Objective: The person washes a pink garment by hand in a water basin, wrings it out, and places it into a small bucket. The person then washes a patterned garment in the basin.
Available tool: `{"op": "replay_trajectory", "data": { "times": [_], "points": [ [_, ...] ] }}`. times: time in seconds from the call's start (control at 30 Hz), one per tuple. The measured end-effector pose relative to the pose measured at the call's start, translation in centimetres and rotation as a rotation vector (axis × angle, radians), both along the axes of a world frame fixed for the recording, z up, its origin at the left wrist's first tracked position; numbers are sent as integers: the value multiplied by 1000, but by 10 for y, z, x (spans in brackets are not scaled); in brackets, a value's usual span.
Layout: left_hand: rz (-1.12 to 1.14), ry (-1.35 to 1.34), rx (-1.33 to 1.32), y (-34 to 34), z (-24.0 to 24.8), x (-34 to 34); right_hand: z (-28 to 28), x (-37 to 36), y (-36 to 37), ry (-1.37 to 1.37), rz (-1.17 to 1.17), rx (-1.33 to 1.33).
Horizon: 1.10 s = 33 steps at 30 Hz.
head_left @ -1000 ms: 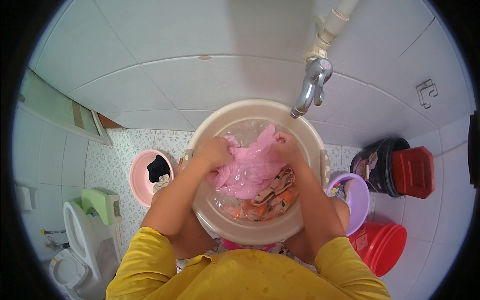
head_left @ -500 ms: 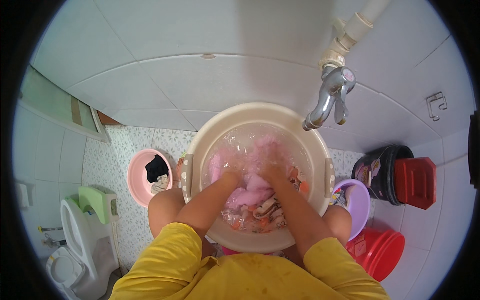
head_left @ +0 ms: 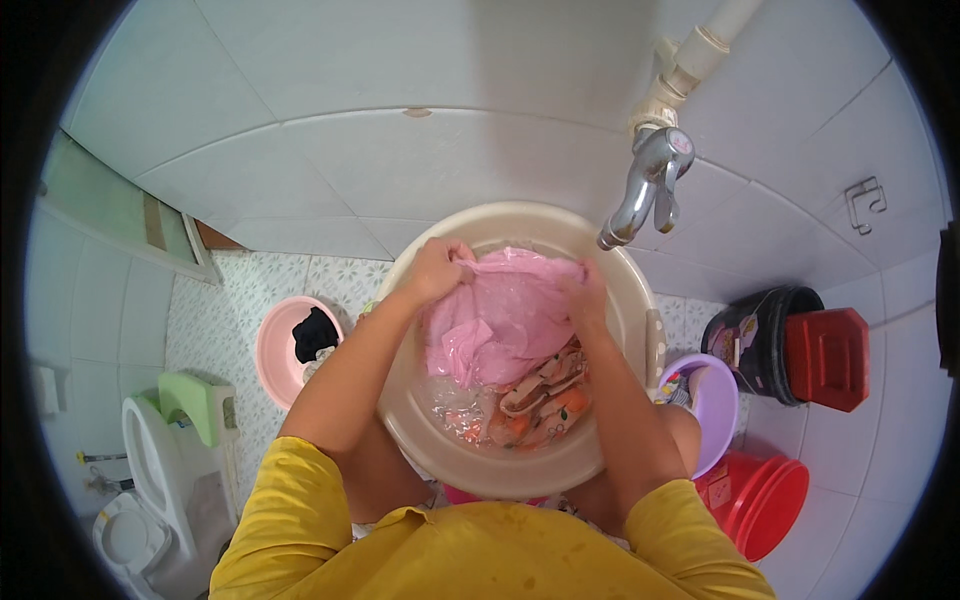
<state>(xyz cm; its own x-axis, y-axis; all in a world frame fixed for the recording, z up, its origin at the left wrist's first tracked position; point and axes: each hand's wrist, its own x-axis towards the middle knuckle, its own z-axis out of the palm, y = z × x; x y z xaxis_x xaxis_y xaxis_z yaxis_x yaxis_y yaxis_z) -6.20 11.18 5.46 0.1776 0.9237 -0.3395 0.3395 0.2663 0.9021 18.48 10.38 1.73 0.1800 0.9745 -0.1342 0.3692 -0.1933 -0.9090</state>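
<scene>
A pink garment (head_left: 510,300), wet through, is stretched between my two hands over the water in a large cream basin (head_left: 405,440). My left hand (head_left: 440,268) pinches its upper left corner near the far left rim. On the other side my right hand (head_left: 587,300) is closed on the upper right edge. The lower part of the pink cloth hangs into the water. Below it in the basin lies a patterned cloth (head_left: 545,400) in orange, beige and dark tones, partly under water.
A chrome tap (head_left: 645,190) juts from the tiled wall above the basin's far right. To the left are a pink basin (head_left: 270,365) with clothes and a toilet (head_left: 165,470). At right stand a purple basin (head_left: 715,430), a black bucket (head_left: 760,345) and a red bucket (head_left: 770,510).
Both hands have come up out of the water and moved toward the far side, spreading apart. The pink garment, bunched underwater before, is now lifted and spread between them.
</scene>
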Motion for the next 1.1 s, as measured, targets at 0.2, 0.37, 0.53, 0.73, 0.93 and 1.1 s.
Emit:
{"op": "replay_trajectory", "data": {
  "times": [0.2,0.37,0.53,0.73,0.93,1.1],
  "points": [
    [-403,737,374,-25,4,24,-10,-8,-7,-262,50,308],
    [-683,1030,325,-59,-67,30,-46,-13,-30,-717,349,246],
    [-851,1306,175,-69,-80,47,-57,-24,-49,-899,281,78],
    [-717,878,133,-46,-68,46,-87,-28,-72,-773,133,-56],
    [-88,777,-48,-30,-36,38,-27,-17,-47,-457,103,-406],
    [78,815,104,-38,-61,33,-47,-17,-32,-355,135,-117]
  ]
}}
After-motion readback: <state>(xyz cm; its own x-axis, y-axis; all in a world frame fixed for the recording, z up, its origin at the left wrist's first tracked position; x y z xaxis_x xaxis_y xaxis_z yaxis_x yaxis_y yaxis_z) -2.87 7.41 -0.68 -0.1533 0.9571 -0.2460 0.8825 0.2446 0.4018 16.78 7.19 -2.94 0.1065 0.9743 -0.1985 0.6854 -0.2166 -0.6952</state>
